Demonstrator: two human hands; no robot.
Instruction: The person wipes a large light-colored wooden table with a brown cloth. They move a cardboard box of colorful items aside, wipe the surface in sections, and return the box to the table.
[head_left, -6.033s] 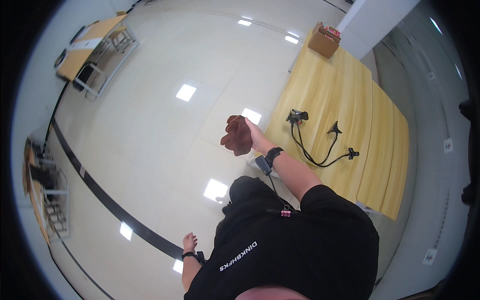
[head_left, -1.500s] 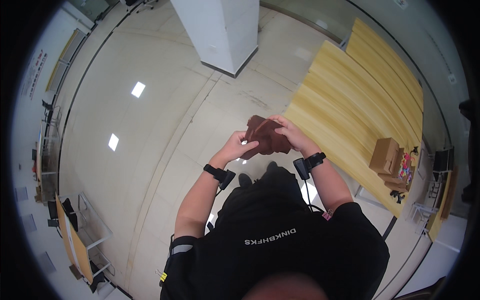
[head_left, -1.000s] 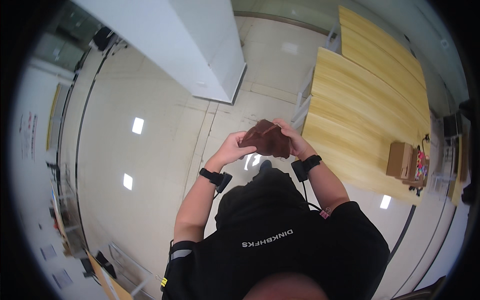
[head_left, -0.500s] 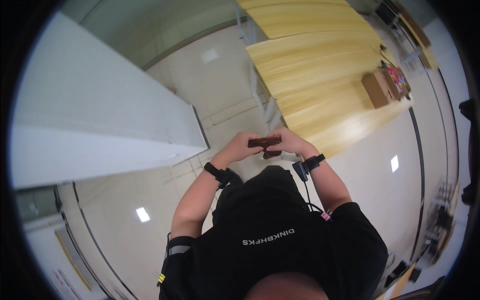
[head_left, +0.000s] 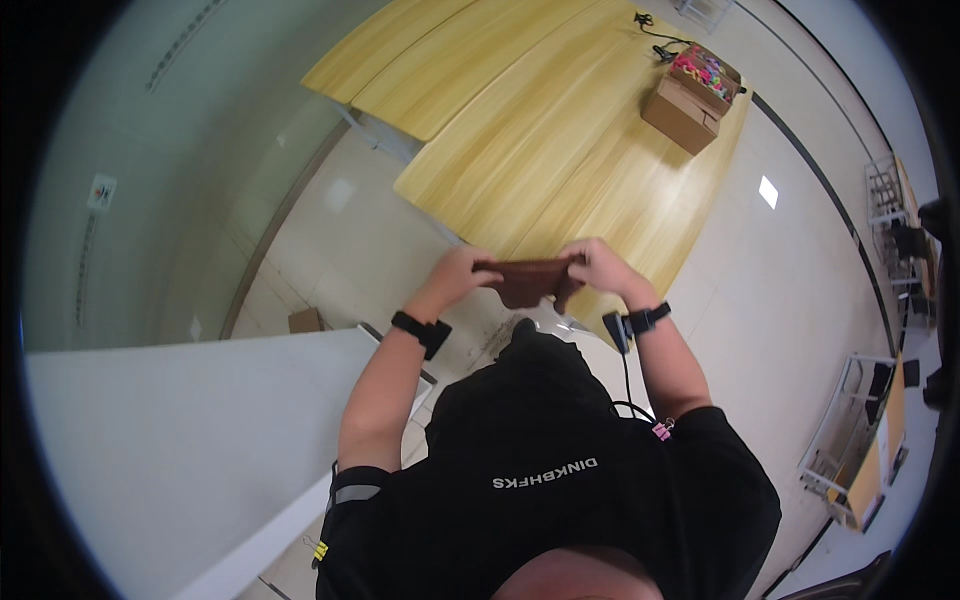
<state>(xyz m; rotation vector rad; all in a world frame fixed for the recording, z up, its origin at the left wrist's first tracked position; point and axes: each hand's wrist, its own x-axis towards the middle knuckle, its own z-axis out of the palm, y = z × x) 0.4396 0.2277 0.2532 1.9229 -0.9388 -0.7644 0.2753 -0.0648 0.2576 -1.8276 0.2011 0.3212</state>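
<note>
A brown cloth [head_left: 525,283] is stretched between my two hands, just off the near edge of the wooden table. My left hand [head_left: 458,280] pinches its left end, and my right hand [head_left: 606,270] grips the right end. The upper edge runs nearly straight from hand to hand, while the lower part hangs loose and a corner droops below my right hand. Black straps with small dark devices circle both of my wrists.
Light wooden tables [head_left: 560,140] stand together ahead. On them sit a cardboard box [head_left: 682,118] of colourful small items and a black cable [head_left: 655,30]. A white panel [head_left: 200,440] stands at my left, with a small brown box [head_left: 305,320] on the floor beyond it. Another table [head_left: 868,460] is far right.
My hands have moved apart, spreading the bunched cloth out between them. My view has turned and come closer to the tables, and the white panel has shifted down toward the lower left.
</note>
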